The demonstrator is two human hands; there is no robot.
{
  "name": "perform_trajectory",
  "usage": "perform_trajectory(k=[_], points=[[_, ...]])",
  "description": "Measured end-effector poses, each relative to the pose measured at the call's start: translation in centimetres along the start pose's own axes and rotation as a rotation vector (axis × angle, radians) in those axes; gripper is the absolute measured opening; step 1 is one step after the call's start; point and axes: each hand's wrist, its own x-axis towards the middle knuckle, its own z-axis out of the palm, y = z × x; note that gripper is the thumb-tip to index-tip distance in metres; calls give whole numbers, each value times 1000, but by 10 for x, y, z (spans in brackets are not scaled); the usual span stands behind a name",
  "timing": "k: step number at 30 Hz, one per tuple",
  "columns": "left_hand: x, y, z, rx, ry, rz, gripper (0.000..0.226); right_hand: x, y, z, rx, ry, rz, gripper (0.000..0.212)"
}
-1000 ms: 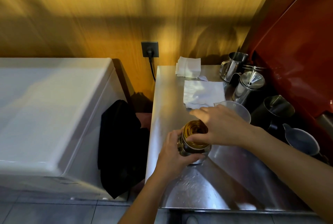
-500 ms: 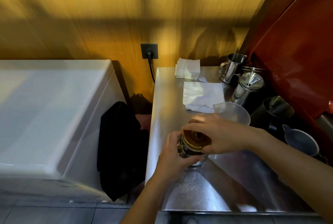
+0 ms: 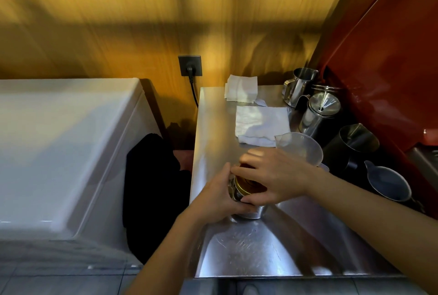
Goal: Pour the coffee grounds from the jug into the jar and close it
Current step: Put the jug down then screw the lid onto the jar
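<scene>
A small jar point(image 3: 248, 213) stands upright on the steel counter point(image 3: 248, 252), its gold lid point(image 3: 246, 186) on top. My left hand point(image 3: 218, 197) wraps around the jar's side. My right hand point(image 3: 272, 176) lies over the top, with fingers and thumb pinching the lid's rim, so most of the lid and the jar's contents are hidden. The clear plastic measuring jug point(image 3: 299, 146) stands upright just behind my right hand and looks empty.
Two white cloths point(image 3: 260, 124) lie at the back of the counter. Steel pitchers point(image 3: 299, 86), a lidded steel pot point(image 3: 320, 114), a black pitcher point(image 3: 353, 145) and a grey jug point(image 3: 388, 180) crowd the right side. A white appliance point(image 3: 59, 147) stands left, across a gap.
My right hand has shifted over the gold lid, covering more of it, with the fingers turned around the rim. The left hand has kept its hold on the jar.
</scene>
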Motion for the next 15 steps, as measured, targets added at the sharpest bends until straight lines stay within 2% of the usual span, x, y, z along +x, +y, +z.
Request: perform_trajectory(k=[2,5,11,15], points=[[6,2,-7,-15,-75,0,73,0,1,7,11,58,-20,53],[8,0,-8,-17,-81,-2,75,1,2,15,7,110,-29,50],[0,5,7,189,146,45,63,-1,-3,20,46,169,61,47],[-4,12,13,325,266,185,56,-2,-8,20,28,200,139,44]])
